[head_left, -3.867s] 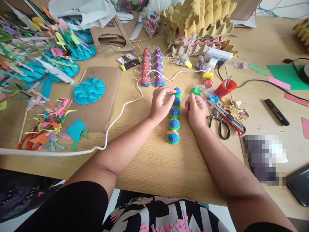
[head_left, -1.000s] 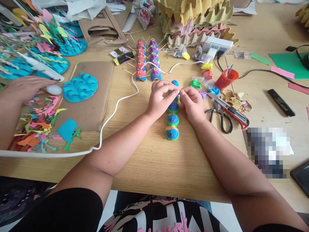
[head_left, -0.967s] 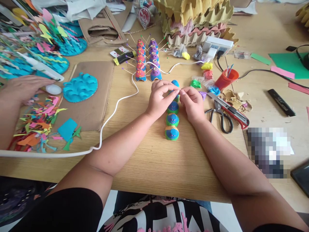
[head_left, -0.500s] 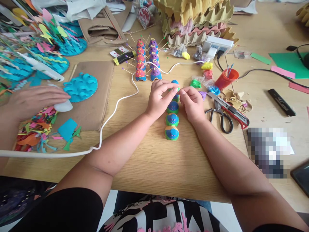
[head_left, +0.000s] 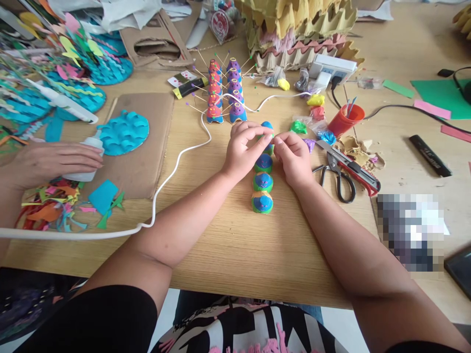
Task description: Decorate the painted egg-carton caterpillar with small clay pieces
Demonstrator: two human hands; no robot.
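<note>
Faces [head_left: 263, 182] set on blue-green domes [head_left: 257, 204] toward front edge of tabletop [head_left: 235, 260]; farther domes [head_left: 267, 125] partly hidden, finish unclear. Left hand [head_left: 241, 151]: grip cannot be told; right hand [head_left: 294, 159]: pinched closed, contents unseen.

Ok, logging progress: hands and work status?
Left hand, right hand: nearly meeting, contents unclear. Blue-green domed cup row: far end partly hidden. Black-handled metal scissors: beside right wrist.

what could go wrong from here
The utility knife lies with its blade toward the right hand, so a sideways move might cut it. The left hand is close to the blue-green row, which could get nudged. The white cable runs beside the left forearm; snagging it could disturb the red row.
</note>
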